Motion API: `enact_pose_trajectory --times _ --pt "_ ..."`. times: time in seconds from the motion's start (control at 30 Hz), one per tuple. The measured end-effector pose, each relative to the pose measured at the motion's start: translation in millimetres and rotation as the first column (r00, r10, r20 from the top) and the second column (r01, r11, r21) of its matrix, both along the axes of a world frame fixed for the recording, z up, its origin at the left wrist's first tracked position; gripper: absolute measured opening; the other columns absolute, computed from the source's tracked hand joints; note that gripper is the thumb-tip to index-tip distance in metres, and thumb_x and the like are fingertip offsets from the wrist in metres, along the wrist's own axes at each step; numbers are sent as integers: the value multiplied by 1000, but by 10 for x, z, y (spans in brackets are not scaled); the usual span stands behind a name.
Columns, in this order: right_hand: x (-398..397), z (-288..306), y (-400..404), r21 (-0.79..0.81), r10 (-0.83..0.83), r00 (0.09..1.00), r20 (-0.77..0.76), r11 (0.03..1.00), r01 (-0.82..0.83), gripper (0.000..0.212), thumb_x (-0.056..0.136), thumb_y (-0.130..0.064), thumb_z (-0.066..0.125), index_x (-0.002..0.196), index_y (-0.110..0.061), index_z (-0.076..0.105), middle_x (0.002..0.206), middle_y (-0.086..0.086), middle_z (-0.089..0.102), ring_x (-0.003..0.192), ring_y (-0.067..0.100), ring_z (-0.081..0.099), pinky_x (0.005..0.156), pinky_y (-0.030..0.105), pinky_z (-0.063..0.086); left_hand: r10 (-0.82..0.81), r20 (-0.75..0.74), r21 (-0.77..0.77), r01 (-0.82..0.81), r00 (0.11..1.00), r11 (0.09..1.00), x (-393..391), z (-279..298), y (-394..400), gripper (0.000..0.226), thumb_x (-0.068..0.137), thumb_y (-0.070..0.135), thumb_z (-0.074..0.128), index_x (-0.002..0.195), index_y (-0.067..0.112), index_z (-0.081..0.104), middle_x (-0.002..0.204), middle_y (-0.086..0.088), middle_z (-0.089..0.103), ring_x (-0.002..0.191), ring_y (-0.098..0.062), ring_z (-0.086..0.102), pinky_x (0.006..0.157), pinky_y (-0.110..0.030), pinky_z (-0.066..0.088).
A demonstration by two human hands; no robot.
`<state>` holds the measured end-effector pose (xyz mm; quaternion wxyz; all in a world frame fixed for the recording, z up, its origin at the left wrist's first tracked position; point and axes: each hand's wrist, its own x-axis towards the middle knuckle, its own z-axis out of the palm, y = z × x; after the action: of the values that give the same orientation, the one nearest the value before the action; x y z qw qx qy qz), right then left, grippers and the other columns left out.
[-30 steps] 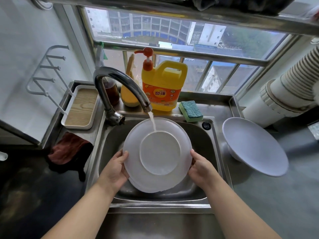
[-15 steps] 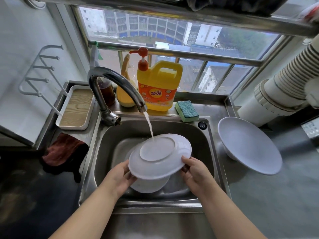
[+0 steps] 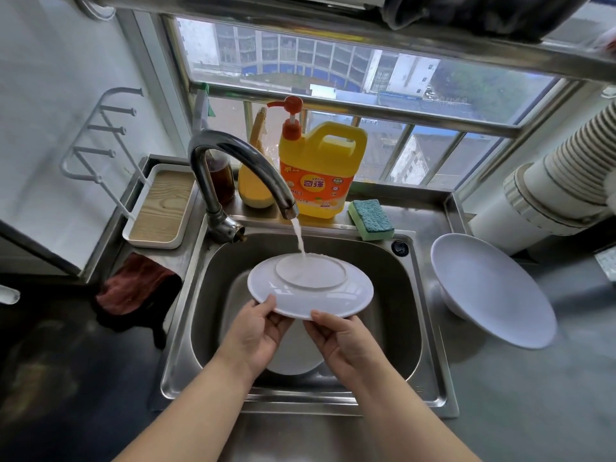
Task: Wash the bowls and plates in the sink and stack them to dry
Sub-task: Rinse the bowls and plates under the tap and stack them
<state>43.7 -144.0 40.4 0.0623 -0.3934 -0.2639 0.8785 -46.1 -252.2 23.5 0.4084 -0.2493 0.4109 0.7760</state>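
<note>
Two forearms enter from the bottom edge, both bare from the frame edge up to the wrist; no sleeve, cuff or glove shows on either. The left hand (image 3: 258, 331) carries no ring, watch or band on the parts visible. The right hand (image 3: 343, 341) is likewise unadorned at fingers and wrist. Fingernails, where seen near the thumbs, are short and unpainted. No other part of the person appears in view.
</note>
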Motion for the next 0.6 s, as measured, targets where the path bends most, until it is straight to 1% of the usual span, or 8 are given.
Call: enact_pose_trajectory --times 0.07,0.13,0.23,0.33,0.43,0.53,0.6 --pt "23 21 15 8 44 999 22 999 -44 35 83 7 63 116 -4 57 103 17 72 94 27 70 77 33 59 -10 -22 -34 10 1000 999 -48 -10 -33 20 101 7 40 107 0 57 90 -17 71 79 -24 70 58 -28 60" --pt "53 21 57 13 66 996 53 998 -66 31 87 -4 64 117 -5 57 104 16 72 94 26 70 79 34 59 0 -25 -41 -1 1000 999 -105 -13 -83 19 101 6 40 105 1 58 79 -13 73 68 -19 72 53 -26 58" --pt "98 -6 199 -15 -10 993 118 1000 12 24 92 -15 60 114 -5 60 102 16 72 91 26 71 77 37 60 8 -33 -58 -10 999 998 -178 -58 -193 18 100 8 41 106 3 58 74 -10 74 65 -17 72 51 -25 57" --pt "138 -20 336 -34 -53 990 132 998 58 23 94 -17 56 111 -4 63 93 14 74 80 23 73 71 35 61 2 -30 -59 -4 1000 998 -214 -84 -283 19 100 10 42 105 5 59 73 -9 74 63 -17 72 50 -25 56" --pt "145 -23 357 -37 -15 992 128 999 20 22 95 -18 54 109 -5 64 92 14 73 79 23 72 71 35 61 -12 -22 -71 10 1000 997 -238 -96 -348 20 100 12 43 109 5 60 76 -10 74 65 -18 72 50 -26 57" --pt "133 -33 342 -22 19 988 151 1000 -16 27 97 -23 52 113 -5 63 95 15 72 84 25 71 68 34 61 -43 -33 -97 40 999 994 -263 -128 -412 23 100 14 43 114 7 61 81 -9 73 76 -21 69 52 -27 58" --pt "126 -41 340 -3 28 986 163 1000 -27 31 99 -27 49 116 -5 62 100 15 72 89 26 70 70 35 61 -67 -44 -102 62 997 993 -279 -130 -454 25 101 15 40 112 10 63 84 -8 73 84 -22 66 55 -29 59"
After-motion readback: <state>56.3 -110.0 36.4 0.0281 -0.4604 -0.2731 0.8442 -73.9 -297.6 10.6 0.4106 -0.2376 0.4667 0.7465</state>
